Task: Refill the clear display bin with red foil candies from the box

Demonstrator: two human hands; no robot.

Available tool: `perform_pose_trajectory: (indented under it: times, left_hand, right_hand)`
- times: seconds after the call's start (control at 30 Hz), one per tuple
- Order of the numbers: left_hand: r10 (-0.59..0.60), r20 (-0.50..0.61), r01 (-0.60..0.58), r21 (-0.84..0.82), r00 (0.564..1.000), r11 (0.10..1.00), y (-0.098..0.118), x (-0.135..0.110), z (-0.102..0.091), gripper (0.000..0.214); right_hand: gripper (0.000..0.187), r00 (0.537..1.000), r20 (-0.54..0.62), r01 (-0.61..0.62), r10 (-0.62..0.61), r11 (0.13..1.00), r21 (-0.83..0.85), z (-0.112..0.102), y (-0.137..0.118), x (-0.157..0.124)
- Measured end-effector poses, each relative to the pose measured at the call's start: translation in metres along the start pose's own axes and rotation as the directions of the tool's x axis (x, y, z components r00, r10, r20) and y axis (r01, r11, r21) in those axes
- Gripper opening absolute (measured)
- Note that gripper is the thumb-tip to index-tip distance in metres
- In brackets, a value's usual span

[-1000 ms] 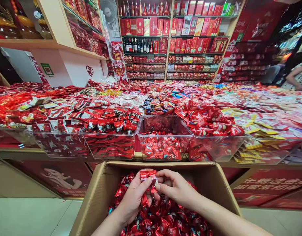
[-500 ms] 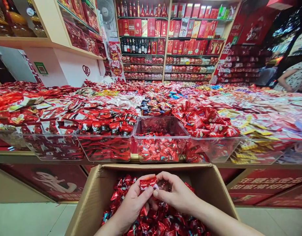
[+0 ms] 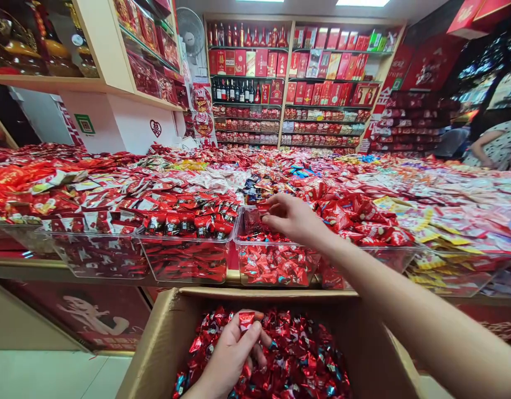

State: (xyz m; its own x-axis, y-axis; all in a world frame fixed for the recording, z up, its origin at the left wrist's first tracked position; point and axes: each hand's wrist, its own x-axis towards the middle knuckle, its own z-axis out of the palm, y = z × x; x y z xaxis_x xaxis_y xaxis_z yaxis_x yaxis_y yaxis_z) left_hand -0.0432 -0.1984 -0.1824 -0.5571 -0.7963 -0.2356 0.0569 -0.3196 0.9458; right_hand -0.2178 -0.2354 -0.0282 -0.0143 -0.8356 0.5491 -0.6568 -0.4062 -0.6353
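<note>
Above the transparent plastic bin (image 3: 255, 243), my right hand (image 3: 295, 219) has its fingers curled; whether they pinch anything, I can't tell. My left hand (image 3: 234, 346) grips a red-wrapped candy (image 3: 246, 320) over the cardboard carton (image 3: 151, 338). I'd call the bin part-filled; plenty of candies (image 3: 299, 360) lie in the carton. Beyond, packaged sweets (image 3: 189, 191) cover the counter (image 3: 85, 271), before wall shelves (image 3: 289, 55) of bottles (image 3: 247, 36) and gift boxes (image 3: 239, 62).

held candy (image 3: 246, 320) red; carton (image 3: 151, 343) brown; loose candies (image 3: 299, 346) red, blue-flecked; shirt (image 3: 501, 137) white, dark-dotted
</note>
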Motion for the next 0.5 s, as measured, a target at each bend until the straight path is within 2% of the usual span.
perform_pose_trajectory:
  times: [0.03, 0.07, 0.13, 0.2, 0.33, 0.4, 0.43, 0.5]
  left_hand:
    - [-0.001, 0.001, 0.001, 0.005, 1.0, 1.0, 0.0, 0.0, 0.0, 0.026]
    - [0.003, -0.002, -0.002, 0.007, 1.0, 1.0, 0.0, 0.0, 0.0, 0.026]
    - [0.016, -0.015, -0.016, 0.016, 1.0, 1.0, 0.0, 0.0, 0.0, 0.024]
    - [0.029, -0.018, -0.029, 0.024, 0.999, 0.999, -0.001, 0.001, -0.001, 0.023]
    - [0.024, 0.001, -0.024, 0.023, 1.0, 0.999, -0.003, 0.001, -0.004, 0.024]
    - [0.011, 0.008, -0.011, 0.028, 1.0, 1.0, -0.004, 0.0, -0.005, 0.025]
    - [0.005, 0.015, -0.006, 0.03, 1.0, 1.0, -0.004, 0.0, -0.005, 0.026]
    - [-0.005, 0.022, 0.005, 0.027, 1.0, 1.0, -0.004, 0.0, -0.006, 0.028]
  right_hand:
    - [0.024, 0.989, 0.124, -0.065, 0.08, 0.991, -0.118, 0.002, 0.006, 0.019]
    - [0.023, 0.952, 0.252, -0.114, 0.175, 0.964, -0.239, 0.007, 0.014, 0.035]
    - [0.021, 0.838, 0.429, -0.145, 0.336, 0.896, -0.419, 0.02, 0.028, 0.057]
    - [0.015, 0.753, 0.509, -0.132, 0.417, 0.853, -0.505, 0.036, 0.039, 0.068]
    - [0.004, 0.635, 0.584, -0.076, 0.506, 0.794, -0.604, 0.062, 0.053, 0.069]
    - [0.007, 0.612, 0.601, -0.04, 0.514, 0.779, -0.626, 0.07, 0.059, 0.066]
    - [0.008, 0.617, 0.605, -0.022, 0.504, 0.779, -0.627, 0.072, 0.062, 0.065]
    - [0.009, 0.668, 0.595, 0.013, 0.446, 0.793, -0.609, 0.073, 0.066, 0.064]
